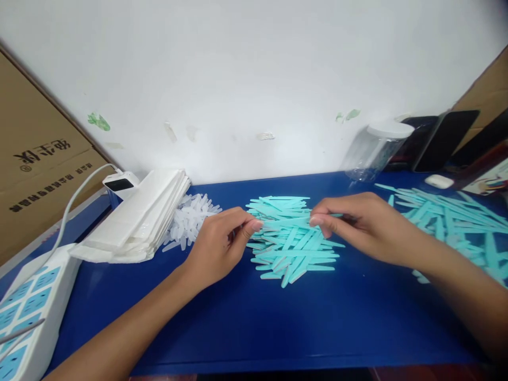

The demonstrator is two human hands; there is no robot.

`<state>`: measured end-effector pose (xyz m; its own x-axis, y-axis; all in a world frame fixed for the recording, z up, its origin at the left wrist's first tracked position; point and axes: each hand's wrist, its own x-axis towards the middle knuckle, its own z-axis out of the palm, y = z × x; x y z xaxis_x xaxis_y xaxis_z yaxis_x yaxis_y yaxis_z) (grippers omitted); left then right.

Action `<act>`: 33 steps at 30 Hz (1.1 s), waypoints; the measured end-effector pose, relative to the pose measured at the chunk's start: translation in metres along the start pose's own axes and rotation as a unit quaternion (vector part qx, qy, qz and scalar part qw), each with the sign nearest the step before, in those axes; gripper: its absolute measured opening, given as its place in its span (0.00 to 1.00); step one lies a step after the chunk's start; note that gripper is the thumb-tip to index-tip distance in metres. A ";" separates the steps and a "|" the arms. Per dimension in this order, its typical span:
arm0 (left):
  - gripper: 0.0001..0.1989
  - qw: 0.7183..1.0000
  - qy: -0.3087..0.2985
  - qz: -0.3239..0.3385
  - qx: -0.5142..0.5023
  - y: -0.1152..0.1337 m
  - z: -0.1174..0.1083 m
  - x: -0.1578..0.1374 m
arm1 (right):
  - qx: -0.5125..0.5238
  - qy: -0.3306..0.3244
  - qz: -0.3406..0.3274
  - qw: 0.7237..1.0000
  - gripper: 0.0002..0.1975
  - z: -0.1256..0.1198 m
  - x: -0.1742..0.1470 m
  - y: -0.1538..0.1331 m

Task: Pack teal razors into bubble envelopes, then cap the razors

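Between my two hands, a slim turquoise stick that looks like an eyebrow razor is held level above a pile. My left hand pinches its pale, see-through left end, which may be a cap. At the other end, the thumb and fingers of my right hand are closed on the turquoise handle. Under them lies a criss-crossed pile of similar turquoise razors. Just left of my left hand is a heap of small translucent pieces, shaped like caps. More turquoise razors are spread beyond my right wrist.
White paper-like packets are stacked at the left, near a white power strip and a small white device with a cable. A clear jar and a dark phone-like slab stand by the wall. Cardboard borders the left.
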<state>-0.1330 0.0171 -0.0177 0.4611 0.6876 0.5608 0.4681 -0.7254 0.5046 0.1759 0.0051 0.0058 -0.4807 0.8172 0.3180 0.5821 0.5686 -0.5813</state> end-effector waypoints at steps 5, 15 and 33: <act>0.15 0.988 0.053 -0.002 0.146 -0.026 -0.020 0.005 | -0.054 0.026 0.014 0.998 0.19 -0.006 0.007 0.023; 0.17 0.853 -0.068 -0.148 0.495 -0.076 -0.064 0.008 | -0.146 0.064 0.022 0.987 0.20 0.007 0.008 0.033; 0.10 0.951 -0.122 -0.086 -0.271 0.055 0.029 -0.018 | -0.183 0.085 -0.229 0.952 0.61 0.085 -0.020 -0.054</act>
<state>-0.0937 -0.0342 -0.0195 0.6048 0.7358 0.3047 0.1254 -0.4658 0.8760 0.0984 -0.0505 -0.0330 -0.6445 0.4614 0.6097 0.5414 0.8385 -0.0623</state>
